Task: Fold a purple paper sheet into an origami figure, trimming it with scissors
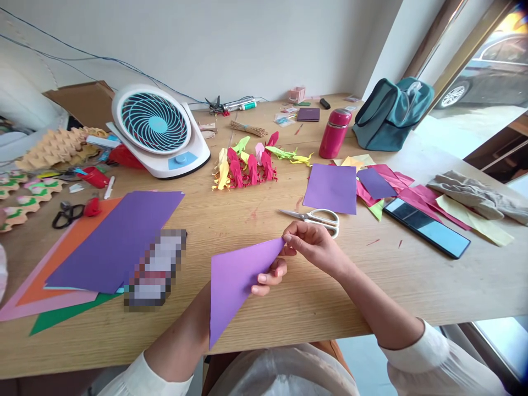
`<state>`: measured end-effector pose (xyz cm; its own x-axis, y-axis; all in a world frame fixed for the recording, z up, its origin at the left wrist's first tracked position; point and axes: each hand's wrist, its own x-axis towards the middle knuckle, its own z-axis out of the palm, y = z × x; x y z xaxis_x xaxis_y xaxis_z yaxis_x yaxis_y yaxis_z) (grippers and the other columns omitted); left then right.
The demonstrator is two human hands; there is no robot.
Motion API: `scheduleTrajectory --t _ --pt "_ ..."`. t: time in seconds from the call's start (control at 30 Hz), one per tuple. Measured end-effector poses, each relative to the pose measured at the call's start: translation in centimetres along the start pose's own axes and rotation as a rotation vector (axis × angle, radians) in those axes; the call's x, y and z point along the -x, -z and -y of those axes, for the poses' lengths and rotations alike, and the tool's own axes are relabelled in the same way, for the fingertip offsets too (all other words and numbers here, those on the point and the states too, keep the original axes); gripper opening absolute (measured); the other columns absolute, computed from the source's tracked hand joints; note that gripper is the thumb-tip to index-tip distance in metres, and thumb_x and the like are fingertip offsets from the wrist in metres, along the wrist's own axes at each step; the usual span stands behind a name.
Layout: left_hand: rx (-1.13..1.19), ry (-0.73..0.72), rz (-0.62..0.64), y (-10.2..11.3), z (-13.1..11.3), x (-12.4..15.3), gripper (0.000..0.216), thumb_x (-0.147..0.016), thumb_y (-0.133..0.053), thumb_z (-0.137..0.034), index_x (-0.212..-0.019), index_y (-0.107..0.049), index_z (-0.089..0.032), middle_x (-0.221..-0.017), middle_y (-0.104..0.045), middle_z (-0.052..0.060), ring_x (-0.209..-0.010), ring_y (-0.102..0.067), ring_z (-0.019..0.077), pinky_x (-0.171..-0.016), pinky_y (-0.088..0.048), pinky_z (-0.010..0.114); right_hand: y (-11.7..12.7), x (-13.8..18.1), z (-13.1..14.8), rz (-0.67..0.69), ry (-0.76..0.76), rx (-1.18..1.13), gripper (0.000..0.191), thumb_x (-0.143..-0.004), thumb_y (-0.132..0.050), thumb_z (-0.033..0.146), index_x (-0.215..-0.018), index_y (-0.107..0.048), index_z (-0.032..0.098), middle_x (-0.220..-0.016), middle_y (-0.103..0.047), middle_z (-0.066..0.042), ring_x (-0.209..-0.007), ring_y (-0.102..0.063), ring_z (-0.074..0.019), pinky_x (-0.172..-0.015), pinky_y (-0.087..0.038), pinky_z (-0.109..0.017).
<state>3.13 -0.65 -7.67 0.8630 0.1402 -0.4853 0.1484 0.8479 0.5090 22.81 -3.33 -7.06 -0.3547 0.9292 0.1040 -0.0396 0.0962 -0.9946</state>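
Wooden table (289, 297): spans the whole view, cluttered along its far half. Stack of coloured sheets (103, 247): lies flat at near left, a large dark purple sheet on top, orange, pink and green edges showing beneath. Teal bag (388, 115): far right, slumped against the wall corner. White desk fan (154, 129): far left of centre, tilted back, grille facing the viewer. Purple square sheet (332, 188): flat, right of centre. Folded purple paper (235, 280): held above the near table edge at centre, triangular, one point down toward the person, upper corner to the right. Cluster of folded paper figures (243, 165): centre, beyond the hands, in red, yellow, green and pink. Pink flask (335, 133): upright, left of the bag. Right hand (315, 247): thumb and fingertips pinched together on the paper's upper right corner. White-handled scissors (315, 218): flat, just beyond the right hand. Left hand (270, 275): mostly hidden behind the paper; fingertips curl round its right edge, gripping it.
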Motion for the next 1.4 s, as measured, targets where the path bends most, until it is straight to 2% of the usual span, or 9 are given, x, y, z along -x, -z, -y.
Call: scheduleTrajectory --t 0.13,0.23,0.33,0.4,0.53,0.7,0.87,1.17,1.4 --pt "-0.038 0.016 0.047 1.2 -0.9 -0.2 0.031 -0.079 -0.064 -0.053 -0.080 -0.069 -0.023 -0.058 -0.057 0.004 -0.045 -0.042 0.0145 -0.042 -0.031 0.027 -0.2 -0.1 0.0 -0.023 -0.025 -0.005 0.033 -0.091 -0.062 0.046 -0.074 -0.058 0.018 -0.065 -0.061 0.001 -0.063 -0.054 -0.0118 -0.063 -0.043 -0.027" --pt "-0.125 0.209 0.190 1.7 -1.3 0.0 0.033 -0.082 -0.062 -0.053 -0.075 -0.068 -0.022 -0.051 -0.052 0.003 -0.046 -0.045 0.0168 -0.042 -0.034 0.028 -0.2 -0.1 -0.1 -0.037 -0.044 0.017 0.035 -0.090 -0.063 0.048 -0.073 -0.058 0.018 -0.064 -0.058 0.002 -0.062 -0.050 -0.0113 -0.062 -0.041 -0.026" --pt "-0.081 0.029 0.211 1.5 -0.4 0.2 0.026 -0.080 -0.068 -0.047 -0.082 -0.070 -0.021 -0.058 -0.056 0.003 -0.047 -0.044 0.0136 -0.042 -0.035 0.026 -0.1 -0.2 -0.3 -0.070 -0.056 0.044 0.036 -0.087 -0.065 0.050 -0.072 -0.059 0.018 -0.065 -0.055 0.003 -0.061 -0.046 -0.0108 -0.060 -0.038 -0.026" --pt "-0.031 -0.173 0.128 0.8 0.9 0.5 0.032 -0.078 -0.070 -0.048 -0.096 -0.071 -0.021 -0.068 -0.060 0.004 -0.050 -0.047 0.0119 -0.042 -0.036 0.023 -0.1 -0.4 -0.3 -0.118 -0.074 0.022 0.037 -0.084 -0.068 0.051 -0.070 -0.059 0.018 -0.063 -0.054 0.003 -0.060 -0.044 -0.0102 -0.058 -0.036 -0.026" --pt "-0.143 -0.608 -0.318 -1.2 3.1 0.9 0.036 -0.086 -0.071 -0.038 -0.117 -0.066 -0.020 -0.086 -0.064 0.004 -0.061 -0.055 0.0095 -0.046 -0.042 0.018 -0.1 -0.5 -0.4 -0.221 -0.129 -0.129 0.039 -0.080 -0.072 0.054 -0.068 -0.059 0.019 -0.060 -0.053 0.004 -0.058 -0.043 -0.0099 -0.057 -0.036 -0.025" --pt "-0.455 -0.792 -0.622 -2.1 3.2 0.8 0.042 -0.079 -0.078 -0.036 -0.116 -0.066 -0.020 -0.110 -0.067 0.010 -0.081 -0.062 0.0173 -0.054 -0.051 0.022 -0.3 -0.4 -0.8 -0.241 -0.139 -0.189 0.040 -0.080 -0.071 0.056 -0.070 -0.059 0.018 -0.065 -0.060 0.001 -0.058 -0.048 -0.0093 -0.057 -0.039 -0.025" --pt "-0.549 -0.863 -0.752 -2.1 2.8 0.7 0.032 -0.082 -0.074 -0.040 -0.106 -0.072 -0.018 -0.096 -0.072 0.008 -0.073 -0.064 0.0180 -0.056 -0.053 0.027 -0.6 -0.3 -0.9 -0.257 -0.127 -0.209 0.039 -0.079 -0.073 0.055 -0.072 -0.061 0.018 -0.067 -0.062 0.000 -0.058 -0.051 -0.0096 -0.058 -0.043 -0.025" --pt "-0.196 -0.700 -0.341 -1.9 2.1 1.5 0.042 -0.083 -0.073 -0.038 -0.123 -0.068 -0.027 -0.101 -0.073 0.008 -0.075 -0.072 0.0207 -0.050 -0.051 0.023 -0.4 -0.2 -0.2 -0.208 0.129 -0.091 0.029 -0.086 -0.070 0.050 -0.085 -0.068 0.021 -0.082 -0.068 -0.003 -0.074 -0.062 -0.0151 -0.071 -0.054 -0.031" --pt "-0.066 -0.546 -0.146 -1.1 2.0 1.9 0.066 -0.076 -0.069 -0.069 -0.118 -0.069 -0.018 -0.083 -0.074 0.008 -0.063 -0.068 0.0179 -0.052 -0.049 0.024 0.6 0.0 -0.1 -0.177 0.327 0.178 0.019 -0.095 -0.062 0.040 -0.093 -0.072 0.024 -0.085 -0.066 -0.004 -0.082 -0.061 -0.0178 -0.078 -0.051 -0.035"
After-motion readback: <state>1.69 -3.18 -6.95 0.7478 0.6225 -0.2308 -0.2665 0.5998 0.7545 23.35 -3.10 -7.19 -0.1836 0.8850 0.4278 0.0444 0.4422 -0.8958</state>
